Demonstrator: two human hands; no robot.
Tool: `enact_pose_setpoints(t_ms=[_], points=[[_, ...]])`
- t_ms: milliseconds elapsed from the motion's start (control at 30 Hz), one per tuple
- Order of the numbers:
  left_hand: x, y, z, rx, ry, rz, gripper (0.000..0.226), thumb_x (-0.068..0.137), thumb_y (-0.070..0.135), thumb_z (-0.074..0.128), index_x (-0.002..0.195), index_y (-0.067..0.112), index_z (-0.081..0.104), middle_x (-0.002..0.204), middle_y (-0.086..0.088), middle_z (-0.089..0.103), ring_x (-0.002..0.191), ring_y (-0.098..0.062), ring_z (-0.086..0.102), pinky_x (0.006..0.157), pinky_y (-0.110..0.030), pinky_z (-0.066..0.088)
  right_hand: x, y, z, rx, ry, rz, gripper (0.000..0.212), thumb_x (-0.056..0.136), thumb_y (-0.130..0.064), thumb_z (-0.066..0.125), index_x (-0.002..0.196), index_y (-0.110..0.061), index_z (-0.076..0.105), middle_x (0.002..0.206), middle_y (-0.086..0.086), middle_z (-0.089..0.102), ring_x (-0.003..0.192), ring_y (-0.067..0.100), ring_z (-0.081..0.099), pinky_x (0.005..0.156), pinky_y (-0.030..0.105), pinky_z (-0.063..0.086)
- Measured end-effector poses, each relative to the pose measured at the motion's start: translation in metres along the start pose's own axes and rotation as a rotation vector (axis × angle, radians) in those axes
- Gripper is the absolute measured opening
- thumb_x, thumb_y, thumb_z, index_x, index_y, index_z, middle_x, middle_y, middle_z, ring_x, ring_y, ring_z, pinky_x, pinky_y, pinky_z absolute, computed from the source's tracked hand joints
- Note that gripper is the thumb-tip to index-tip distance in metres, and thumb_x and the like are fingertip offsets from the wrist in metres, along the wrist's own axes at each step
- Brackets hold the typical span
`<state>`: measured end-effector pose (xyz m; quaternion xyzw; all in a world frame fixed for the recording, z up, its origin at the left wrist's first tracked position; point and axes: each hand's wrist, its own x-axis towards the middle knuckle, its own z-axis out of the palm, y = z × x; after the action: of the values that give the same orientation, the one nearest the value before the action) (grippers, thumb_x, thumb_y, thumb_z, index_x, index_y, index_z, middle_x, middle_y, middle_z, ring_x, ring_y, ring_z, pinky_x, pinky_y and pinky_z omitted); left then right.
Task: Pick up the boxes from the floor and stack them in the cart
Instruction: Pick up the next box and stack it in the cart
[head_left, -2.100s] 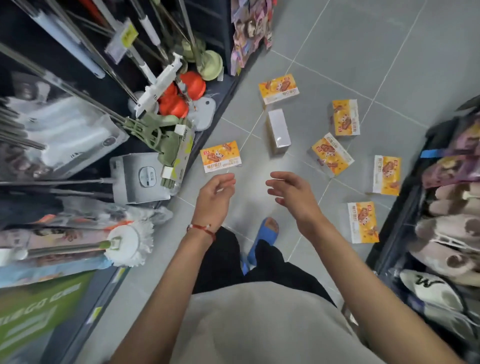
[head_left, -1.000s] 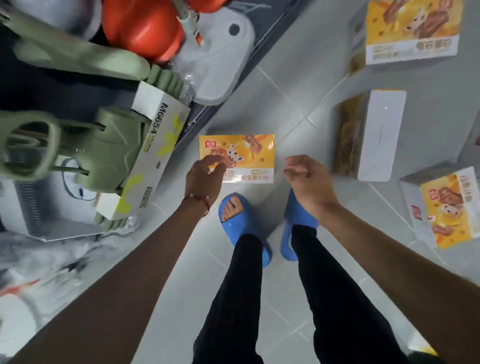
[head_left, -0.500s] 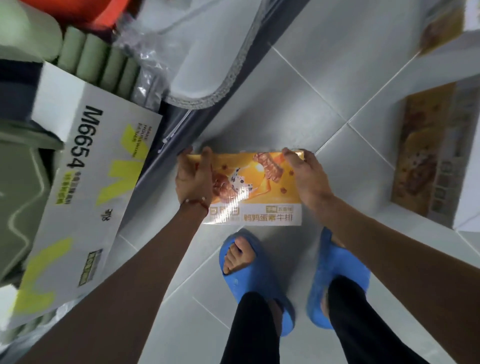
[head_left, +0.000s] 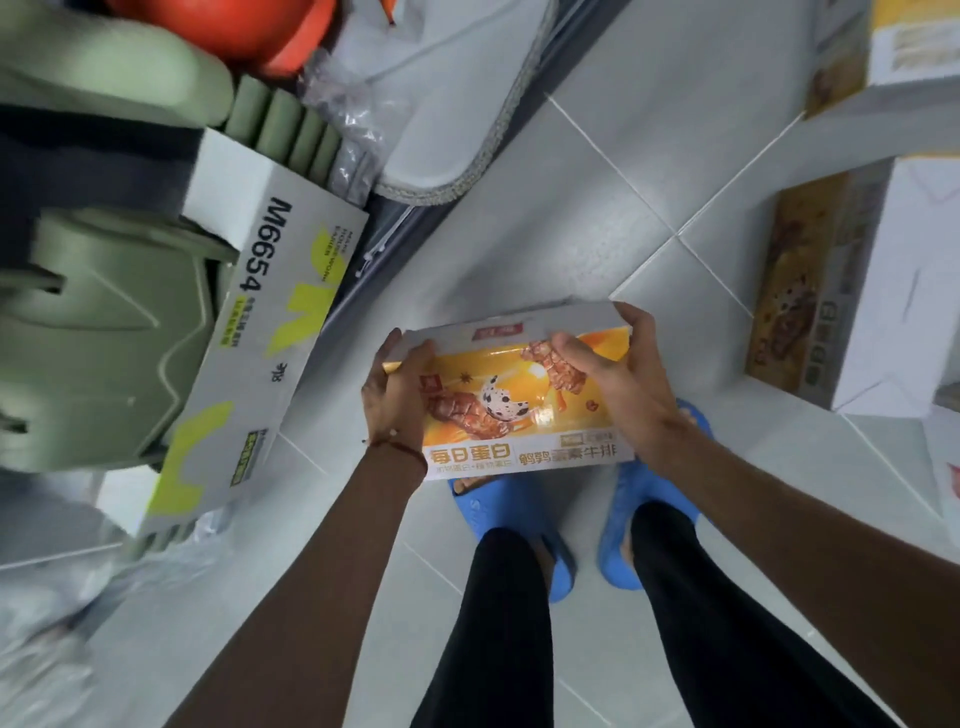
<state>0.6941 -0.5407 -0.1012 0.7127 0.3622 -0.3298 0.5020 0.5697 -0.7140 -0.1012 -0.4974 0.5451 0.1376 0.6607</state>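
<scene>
I hold the yellow box (head_left: 524, 400) between both hands, tilted, its printed face turned up toward me and its near edge over the toe of my left slipper (head_left: 511, 525). My left hand (head_left: 397, 395) grips the left end, fingers curled over the far edge. My right hand (head_left: 618, 384) grips the right end, with the thumb lying across the printed picture and the fingers wrapped round the far corner. The box is closed, so I cannot see what is inside it.

To the right, on the grey tiled floor (head_left: 597, 182), a second box (head_left: 852, 291) stands on its side, a plain white face to the right and a printed brownish face toward me. It is also closed, and its right part runs out of view. A third box (head_left: 883, 47) sits far right, mostly cut off and blurred.

On the left, a white carton sleeve marked M6654 (head_left: 260, 322) wraps a green plastic item (head_left: 104, 332), which sticks out past it. I cannot tell what that item is. Beyond it lies a grey padded piece (head_left: 457, 93) in clear plastic wrap, with something orange (head_left: 249, 31) at the far edge, cut off.

A red string (head_left: 397, 446) circles my left wrist. My right slipper (head_left: 623, 530) is partly hidden by my forearm and trouser leg.
</scene>
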Motion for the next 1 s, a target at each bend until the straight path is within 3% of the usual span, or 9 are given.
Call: enact_pose_setpoints(t_ms=[100,200,300,400,500,633,767,867,1000], points=[[-0.049,0.012,-0.01,-0.038,-0.044,-0.051,0.044,0.085,0.009,0.07,0.126,0.025,0.065,0.091,-0.004,0.075,0.077,-0.018,0.072,0.068,-0.028,0.06,-0.05,-0.013,-0.015,0.02,0.034,-0.009,0.086,0.07,-0.059,0.085,0.137,-0.041,0.035,0.117,-0.004,0.073,0.098,0.02,0.076,0.088,0.045,0.061],[-0.098,0.025,-0.027,-0.084,-0.084,-0.075,0.05,0.085,0.005,0.067,0.131,0.023,0.063,0.1,-0.009,0.074,0.082,-0.023,0.072,0.064,-0.028,0.057,-0.102,-0.032,-0.028,0.025,0.036,-0.023,0.094,0.061,-0.06,0.091,0.137,-0.043,0.037,0.124,-0.002,0.07,0.1,0.026,0.077,0.088,0.053,0.061],[-0.152,0.042,-0.046,-0.13,-0.104,-0.082,0.055,0.085,-0.001,0.062,0.136,0.021,0.059,0.092,-0.008,0.072,0.067,-0.017,0.071,0.054,-0.023,0.055,-0.154,-0.056,-0.041,0.027,-0.02,-0.047,0.1,0.065,-0.042,0.096,0.145,-0.037,0.036,0.132,0.003,0.066,0.101,0.025,0.077,0.086,0.047,0.063],[-0.208,0.058,-0.065,-0.172,-0.128,-0.066,0.057,0.085,-0.006,0.057,0.138,0.016,0.056,0.087,-0.004,0.069,0.057,-0.011,0.069,0.049,-0.019,0.052,-0.204,-0.077,-0.051,0.019,-0.058,-0.103,0.097,0.072,-0.026,0.093,0.15,-0.03,0.036,0.126,0.005,0.07,0.101,0.024,0.077,0.085,0.044,0.063],[-0.26,0.073,-0.083,-0.209,-0.184,-0.023,0.07,0.071,0.002,0.064,0.138,0.019,0.056,0.086,-0.003,0.072,0.066,-0.016,0.073,0.053,-0.024,0.055,-0.26,-0.098,-0.06,0.011,-0.065,-0.154,0.092,0.076,-0.022,0.087,0.153,-0.028,0.035,0.117,-0.003,0.074,0.098,0.018,0.077,0.085,0.037,0.063],[-0.324,0.091,-0.107,-0.256,-0.24,0.002,0.075,0.062,0.004,0.061,0.136,0.02,0.056,0.095,-0.007,0.069,0.071,-0.02,0.073,0.055,-0.028,0.056,-0.333,-0.126,-0.077,-0.001,-0.091,-0.194,0.094,0.074,-0.023,0.087,0.151,-0.027,0.034,0.127,0.005,0.067,0.105,0.018,0.074,0.084,0.034,0.063],[-0.386,0.099,-0.126,-0.3,-0.239,0.078,0.076,0.062,0.002,0.061,0.136,0.021,0.056,0.097,-0.009,0.067,0.073,-0.017,0.073,0.056,-0.026,0.056,-0.394,-0.149,-0.094,-0.015,-0.114,-0.249,0.087,0.076,-0.013,0.082,0.148,-0.027,0.036,0.13,0.004,0.063,0.112,0.016,0.07,0.081,0.029,0.061],[-0.429,0.103,-0.138,-0.335,-0.246,0.11,0.073,0.07,-0.004,0.064,0.137,0.025,0.056,0.1,-0.01,0.07,0.075,-0.021,0.075,0.057,-0.026,0.057,-0.429,-0.163,-0.106,-0.039,-0.146,-0.304,0.089,0.073,-0.013,0.09,0.146,-0.029,0.04,0.13,0.0,0.063,0.116,0.017,0.067,0.082,0.031,0.062],[-0.481,0.102,-0.152,-0.325,-0.212,0.219,0.069,0.078,-0.001,0.066,0.138,0.032,0.054,0.119,-0.009,0.069,0.097,-0.031,0.073,0.072,-0.036,0.06,-0.468,-0.182,-0.118,-0.102,-0.194,-0.392,0.082,0.071,-0.021,0.081,0.141,-0.034,0.042,0.121,-0.016,0.063,0.112,0.003,0.064,0.08,0.023,0.059]])
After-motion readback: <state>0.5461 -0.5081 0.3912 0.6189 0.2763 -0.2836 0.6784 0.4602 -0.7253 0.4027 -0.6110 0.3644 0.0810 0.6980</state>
